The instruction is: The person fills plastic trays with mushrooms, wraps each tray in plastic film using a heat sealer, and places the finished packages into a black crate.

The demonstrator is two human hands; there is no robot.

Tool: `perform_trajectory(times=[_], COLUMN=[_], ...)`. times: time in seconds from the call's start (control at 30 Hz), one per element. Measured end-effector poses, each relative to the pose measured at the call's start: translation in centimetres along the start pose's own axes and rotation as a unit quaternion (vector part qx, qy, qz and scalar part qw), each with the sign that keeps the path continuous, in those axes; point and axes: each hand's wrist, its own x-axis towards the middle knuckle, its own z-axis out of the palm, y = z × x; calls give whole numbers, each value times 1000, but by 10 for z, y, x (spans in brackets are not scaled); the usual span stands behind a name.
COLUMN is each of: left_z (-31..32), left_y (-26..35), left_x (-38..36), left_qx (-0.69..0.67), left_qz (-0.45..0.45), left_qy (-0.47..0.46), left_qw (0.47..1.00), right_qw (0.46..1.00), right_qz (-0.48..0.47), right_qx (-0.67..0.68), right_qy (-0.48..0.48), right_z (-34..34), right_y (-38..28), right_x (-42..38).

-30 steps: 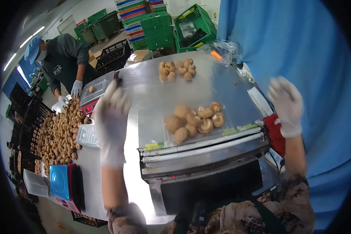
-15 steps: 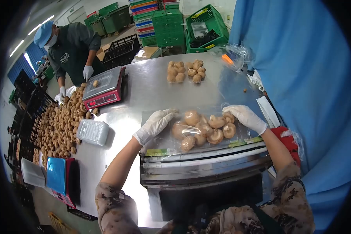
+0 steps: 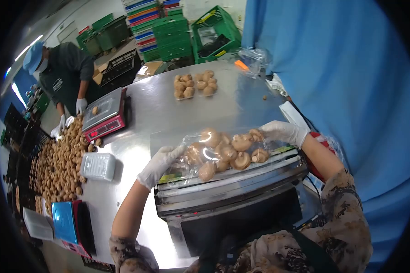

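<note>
Left hand (image 3: 161, 164) nearer sealer (image 3: 234, 190), table (image 3: 228, 109) beyond

mushrooms (image 3: 225, 152) partly veiled by shiny film (image 3: 187, 172), scale digits (image 3: 94, 133) too small to read, apron lettering (image 3: 57, 84) blurred

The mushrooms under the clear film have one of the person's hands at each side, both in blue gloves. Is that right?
Not quite: the gloves are white, not blue, as the head view shows. The left hand and right hand are indeed at either side of the mushrooms under the clear film.
</note>
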Motion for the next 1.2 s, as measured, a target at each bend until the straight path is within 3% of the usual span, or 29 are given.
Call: perform_trajectory(times=[0.13, 0.23, 0.27, 0.37, 0.4, 0.53, 0.63, 0.67, 0.77, 0.8, 0.9, 1.03, 1.13, 1.17, 1.2], left_z=[16, 19, 19, 21, 20, 21, 21, 37, 45, 48, 60, 77, 107, 119, 135], left_y=[-11, -21, -22, -15, -20, -39, -41, -28, -12, -15, -16, -7, -23, -35, -40], left_x=[1, 11, 10, 1, 1, -7, -8, -12, -8, -6, -18, -60, -112, -129, -147], left_qx=[-98, -78, -59, -1, 20, 80, 27, -69, -121, -178, -105, -144, -101, -109, -147], left_qz=[10, 3, -4, 4, 23, 85, 71, 77, 76, 101, 122, 123, 86, 68, 18], left_qy=[19, 71, 76, 93, 95, 122, 134, 159, 187, 171, 190, 177, 193, 192, 203], left_qw=[995, 994, 995, 996, 995, 986, 988, 982, 972, 964, 968, 966, 972, 973, 968], right_qw=[939, 797, 696, 762, 823, 795, 754, 745, 742, 759, 850, 933, 915, 917, 936], right_qz=[-75, -212, -267, -190, -148, -182, -209, -230, -244, -245, -204, -86, -128, -129, -39], right_qx=[-288, -498, -582, -518, -435, -403, -421, -403, -371, -341, -164, 18, -100, -63, 22], right_qy=[171, 266, 325, 339, 335, 414, 459, 478, 501, 498, 457, 348, 370, 373, 350], right_z=[30, 44, 51, 54, 62, 62, 64, 62, 69, 67, 67, 92, 130, 141, 157], right_y=[7, 15, 16, 28, 26, 40, 37, 36, 20, 22, 28, 4, 35, 50, 56], right_x=[-28, -31, -38, -47, -50, -42, -30, -22, -12, -9, -10, -65, -112, -126, -147])
